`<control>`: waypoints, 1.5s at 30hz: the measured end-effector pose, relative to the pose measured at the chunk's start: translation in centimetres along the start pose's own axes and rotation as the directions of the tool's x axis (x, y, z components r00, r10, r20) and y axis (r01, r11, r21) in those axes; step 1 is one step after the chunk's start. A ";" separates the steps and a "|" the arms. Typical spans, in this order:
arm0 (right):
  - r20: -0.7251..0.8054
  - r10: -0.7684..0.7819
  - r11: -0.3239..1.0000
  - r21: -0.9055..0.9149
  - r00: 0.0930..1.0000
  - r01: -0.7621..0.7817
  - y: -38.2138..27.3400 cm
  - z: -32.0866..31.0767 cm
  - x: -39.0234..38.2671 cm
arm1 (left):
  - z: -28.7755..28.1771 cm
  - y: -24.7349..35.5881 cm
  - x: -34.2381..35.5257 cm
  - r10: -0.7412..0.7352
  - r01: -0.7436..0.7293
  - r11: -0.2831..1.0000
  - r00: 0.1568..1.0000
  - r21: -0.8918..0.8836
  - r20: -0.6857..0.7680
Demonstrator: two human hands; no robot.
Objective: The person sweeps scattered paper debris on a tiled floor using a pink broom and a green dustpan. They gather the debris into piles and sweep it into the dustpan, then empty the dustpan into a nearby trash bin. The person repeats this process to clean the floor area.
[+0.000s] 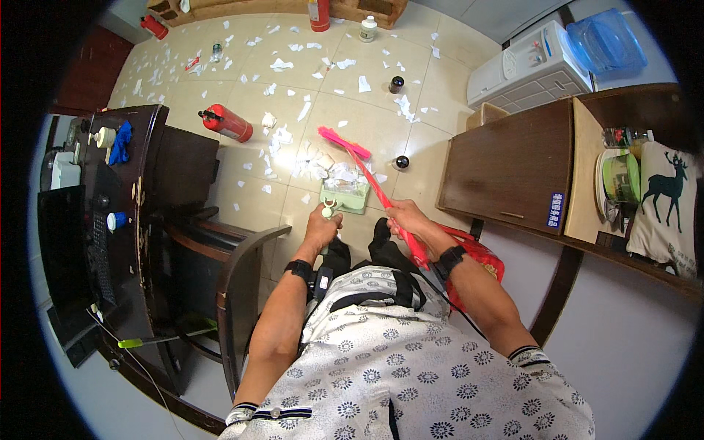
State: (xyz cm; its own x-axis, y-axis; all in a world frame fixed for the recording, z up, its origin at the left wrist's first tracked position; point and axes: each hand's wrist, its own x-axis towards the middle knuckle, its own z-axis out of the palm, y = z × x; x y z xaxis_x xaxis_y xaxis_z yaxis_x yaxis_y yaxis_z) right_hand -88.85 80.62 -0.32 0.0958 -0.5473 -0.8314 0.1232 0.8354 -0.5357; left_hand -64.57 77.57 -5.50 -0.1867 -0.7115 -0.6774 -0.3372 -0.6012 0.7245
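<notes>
The right hand [409,218] clamps one broom [375,188], the left hand [320,229] the handle [328,211] of one dustpan [355,203]; beyond the dustpan I count three fire extinguishers [233,127], many paper scraps [281,64].

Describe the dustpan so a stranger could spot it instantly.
On the tiled floor between desk and cabinet, look just beyond the left hand. There is the dustpan, paper scraps at its mouth, its pale green unlike the pink broom beside it.

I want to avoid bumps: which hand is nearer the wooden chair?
Left: the left hand, holding the green dustpan, is just right of the wooden chair; the right hand, gripping the broom, is farther right.
</notes>
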 end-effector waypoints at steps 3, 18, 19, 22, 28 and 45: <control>0.003 0.112 0.992 0.065 0.994 -0.112 1.0 0.7 2.0 | -0.2 -0.5 0.3 0.019 -0.019 1.000 1.000 -0.007 0.006; 0.125 0.097 0.995 -0.001 0.987 -0.098 0.1 -2.1 -5.2 | -1.4 -1.4 -2.4 0.020 -0.016 0.999 0.996 0.040 -0.090; 0.119 0.092 0.995 0.019 0.989 -0.095 0.0 -2.4 -5.3 | -1.6 -1.1 -2.9 0.027 -0.024 0.999 0.995 0.041 -0.096; 0.105 0.070 0.994 0.081 0.992 -0.079 0.1 -2.7 -5.7 | -2.7 -0.4 -4.6 0.000 0.000 1.000 0.994 -0.006 -0.110; 0.048 0.031 0.989 0.140 0.998 -0.037 0.2 -3.2 -8.7 | -5.1 -1.6 -7.2 0.014 -0.018 1.000 0.986 -0.023 -0.164; 0.019 -0.091 0.851 0.521 0.996 0.068 4.2 -1.5 -11.7 | -12.4 1.6 -11.2 0.096 -0.108 0.992 0.983 -0.066 -0.159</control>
State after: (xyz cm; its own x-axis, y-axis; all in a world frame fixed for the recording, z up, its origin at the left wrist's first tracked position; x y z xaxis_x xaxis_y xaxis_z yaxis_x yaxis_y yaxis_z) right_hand -90.92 90.65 6.94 0.1028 -0.6217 -0.7765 0.6263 0.6469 -0.4350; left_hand -51.60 80.11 4.83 -0.0696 -0.8146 -0.5758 -0.2530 -0.5439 0.8001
